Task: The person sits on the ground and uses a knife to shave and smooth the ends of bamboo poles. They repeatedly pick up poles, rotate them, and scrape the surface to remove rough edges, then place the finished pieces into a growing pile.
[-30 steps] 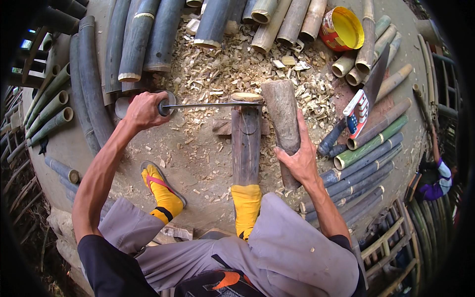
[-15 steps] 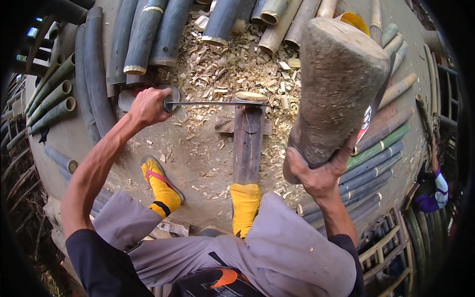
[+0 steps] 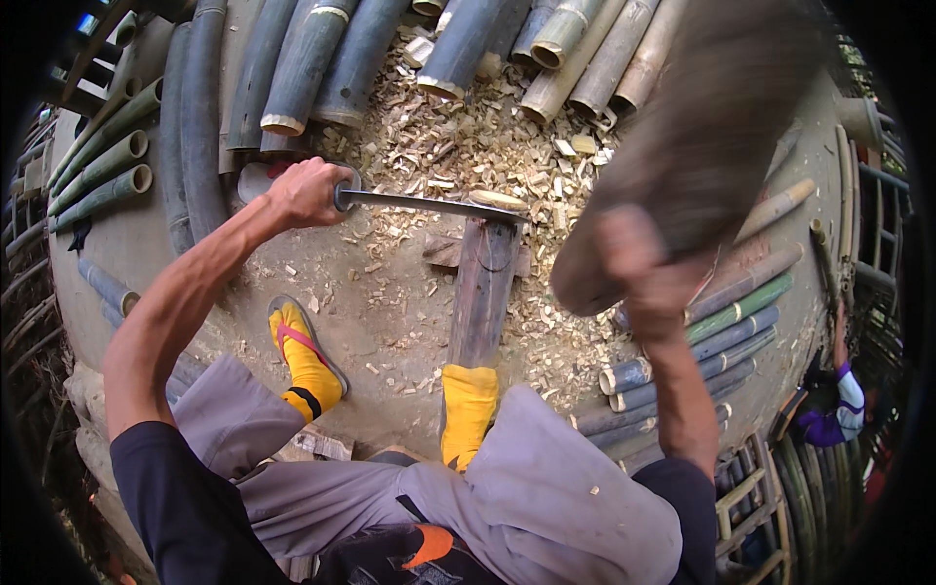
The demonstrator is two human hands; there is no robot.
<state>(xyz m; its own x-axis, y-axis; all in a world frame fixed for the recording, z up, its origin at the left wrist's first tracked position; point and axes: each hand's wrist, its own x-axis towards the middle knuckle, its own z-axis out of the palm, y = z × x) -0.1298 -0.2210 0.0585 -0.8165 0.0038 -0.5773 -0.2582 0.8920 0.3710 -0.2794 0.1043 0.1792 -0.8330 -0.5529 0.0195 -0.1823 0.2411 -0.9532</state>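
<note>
My left hand (image 3: pixel 304 192) is closed round the handle of a machete (image 3: pixel 419 203). The long blade reaches to the right across the far end of a dark bamboo piece (image 3: pixel 485 273). A pale strip of wood (image 3: pixel 498 200) shows just beyond the blade there. The bamboo's near end meets my foot in a yellow sock (image 3: pixel 468 405). To the right, my right hand (image 3: pixel 651 278) grips the narrow end of a thick wooden mallet (image 3: pixel 682 146), held up and blurred by motion. The mallet is apart from the blade in the picture.
Wood chips (image 3: pixel 439 146) cover the ground around the bamboo. Several dark bamboo poles (image 3: pixel 312 73) lie at the far side, with more poles (image 3: pixel 721 336) to the right and green ones (image 3: pixel 107 200) at the left. Another person's sleeve (image 3: pixel 850 395) shows far right.
The mallet and my right hand have swung up and to the right, now blurred. The blade slopes slightly downward to the right, and the view has shifted a little.
</note>
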